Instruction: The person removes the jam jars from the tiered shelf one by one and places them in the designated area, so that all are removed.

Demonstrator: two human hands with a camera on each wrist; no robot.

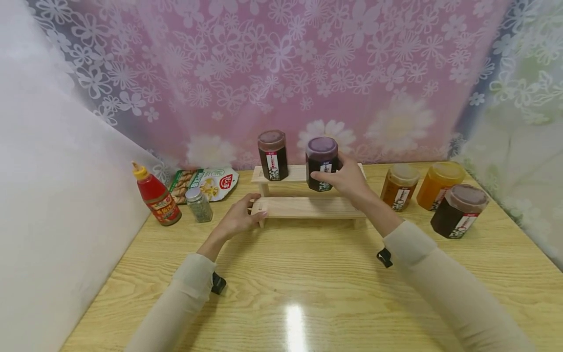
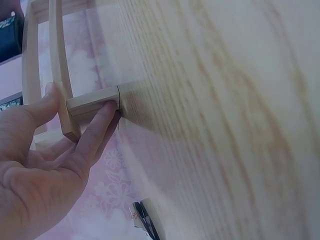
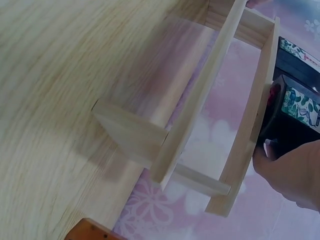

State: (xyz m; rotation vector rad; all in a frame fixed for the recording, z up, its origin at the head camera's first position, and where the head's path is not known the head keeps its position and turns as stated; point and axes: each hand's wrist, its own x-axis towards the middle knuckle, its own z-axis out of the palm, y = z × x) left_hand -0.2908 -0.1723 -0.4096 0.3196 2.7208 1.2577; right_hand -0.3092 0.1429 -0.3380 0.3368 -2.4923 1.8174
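A two-tier wooden rack (image 1: 308,208) stands near the back of the table. My left hand (image 1: 237,215) grips the left end of its lower shelf; in the left wrist view the thumb is on the shelf's top and the fingers reach beneath, by the leg. My right hand (image 1: 349,182) holds a dark jar with a purple lid (image 1: 314,168) at the upper shelf, thumb across its front. The jar's base overlaps the shelf's front edge in the head view. To its left, a dark jar with a brownish lid (image 1: 273,159) sits upright on the upper shelf.
On the table right of the rack are an amber jar (image 1: 399,188), a yellow-orange jar (image 1: 440,183) and another dark jar (image 1: 459,215). Left are a red squeeze bottle (image 1: 158,198), a small glass shaker (image 1: 200,208) and food packets (image 1: 215,183). A floral curtain (image 1: 281,73) hangs behind.
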